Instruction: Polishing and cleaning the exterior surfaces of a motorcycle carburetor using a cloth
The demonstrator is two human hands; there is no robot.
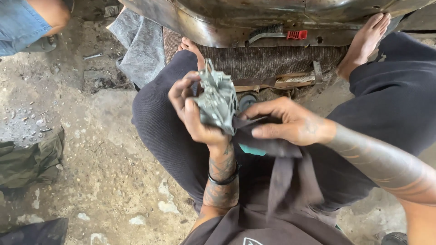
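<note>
At frame centre, the left hand grips a grey cast metal part, fingers closed around its left edge and base. At 3 o'clock from the part, the right hand pinches a dark cloth against the part's lower edge. Both sit above the person's crossed legs. At 12 o'clock lies a worn metal housing; dirty concrete floor at 9 o'clock.

grey cast metal part | ribbed, upright over lap | dark cloth | touching its lower edge
</note>
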